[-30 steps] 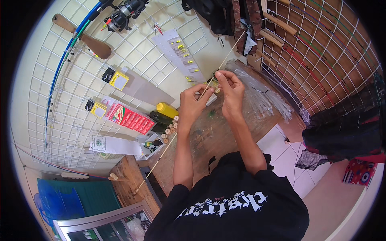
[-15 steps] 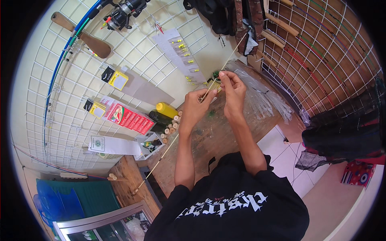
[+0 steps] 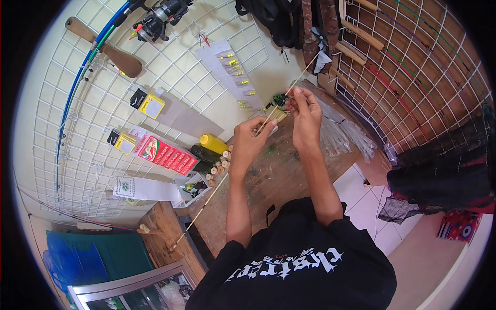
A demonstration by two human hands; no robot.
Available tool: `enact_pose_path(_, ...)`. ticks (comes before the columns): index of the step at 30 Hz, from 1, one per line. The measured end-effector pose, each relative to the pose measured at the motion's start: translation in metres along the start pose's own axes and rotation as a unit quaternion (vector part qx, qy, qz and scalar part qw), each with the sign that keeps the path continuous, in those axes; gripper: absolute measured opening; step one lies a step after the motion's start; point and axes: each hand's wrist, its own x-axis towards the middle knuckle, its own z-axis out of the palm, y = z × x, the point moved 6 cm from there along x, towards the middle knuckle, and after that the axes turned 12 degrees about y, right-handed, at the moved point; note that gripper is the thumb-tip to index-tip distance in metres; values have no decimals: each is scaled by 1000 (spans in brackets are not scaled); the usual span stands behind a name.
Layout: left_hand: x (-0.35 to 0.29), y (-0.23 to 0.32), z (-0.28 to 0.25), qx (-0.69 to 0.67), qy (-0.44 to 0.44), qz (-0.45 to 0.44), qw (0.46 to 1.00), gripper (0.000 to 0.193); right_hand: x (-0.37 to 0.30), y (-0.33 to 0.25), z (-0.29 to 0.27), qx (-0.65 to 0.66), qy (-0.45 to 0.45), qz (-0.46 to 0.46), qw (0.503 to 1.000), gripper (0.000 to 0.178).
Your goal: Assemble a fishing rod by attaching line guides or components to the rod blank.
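A thin pale fishing rod with dark bands runs slantwise from the wooden ledge at lower left up past both hands. My left hand is closed round its middle, thumb and fingers pressed together. Higher up, my right hand pinches at the rod with thumb and forefinger, its other fingers curled. Whether a fine thread is also between those fingertips is too small to tell. Behind the hands sit a small yellowish item and a round container with green contents.
Under my hands is a worn wooden table. Along its left edge stand a yellow bottle, a dark bottle, several cork pieces and a white box. Clear plastic sleeves lie at right. Wire grids with tackle line the walls.
My right hand has shifted slightly right, and its fingers have turned and curled more at the rod. The left hand stays nearly in place, still gripping.
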Motion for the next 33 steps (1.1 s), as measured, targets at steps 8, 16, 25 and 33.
enact_pose_path(8, -6, 1, 6, 31, -21, -30, 999, 22, 29, -19, 1, 43, 10, 20, 999, 17)
enact_pose_path(16, -12, 4, 9, 6, 15, 11, 1000, 22, 55, -40, 5, 65, 22, -4, 998, 17)
enact_pose_path(25, -17, -5, 11, 18, 24, -28, 999, 20, 74, -60, 5, 75, 38, -12, 996, 12)
enact_pose_path(33, -17, -8, 14, 19, 16, -34, 999, 22, 79, -61, -1, 68, 47, -23, 996, 13)
